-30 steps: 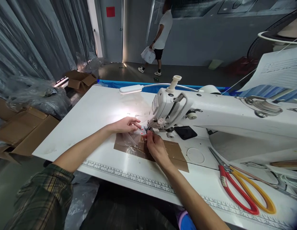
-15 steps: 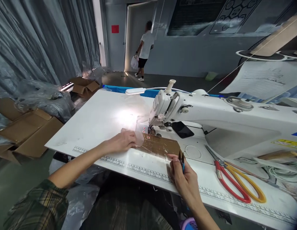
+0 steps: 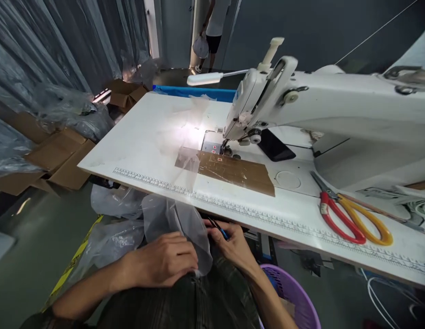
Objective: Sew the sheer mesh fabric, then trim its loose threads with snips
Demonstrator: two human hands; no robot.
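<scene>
Both my hands are in my lap, below the front edge of the white sewing table (image 3: pixel 144 137). My left hand (image 3: pixel 162 264) is closed on a clear plastic sheet (image 3: pixel 180 219) that drapes from the table top down over my knees. Beside it, touching the sheet's right edge, my right hand (image 3: pixel 233 244) is closed on a small dark thread snip with a blue handle (image 3: pixel 218 227). The white sewing machine (image 3: pixel 301 105) stands on the table above, its needle area lit by a lamp (image 3: pixel 200 78). A brown taped patch (image 3: pixel 236 172) lies in front of the needle.
Red-and-yellow scissors (image 3: pixel 349 218) lie on the table at right. A purple basket (image 3: pixel 291 299) sits under the table by my right knee. Cardboard boxes (image 3: pixel 58 157) and plastic bags (image 3: pixel 111 203) stand on the floor at left. A person (image 3: pixel 214 27) stands at the far doorway.
Both hands came off the table and down to my lap. The left hand pulled the plastic sheet over the front edge. The right hand still holds the snip. My view tilted downward.
</scene>
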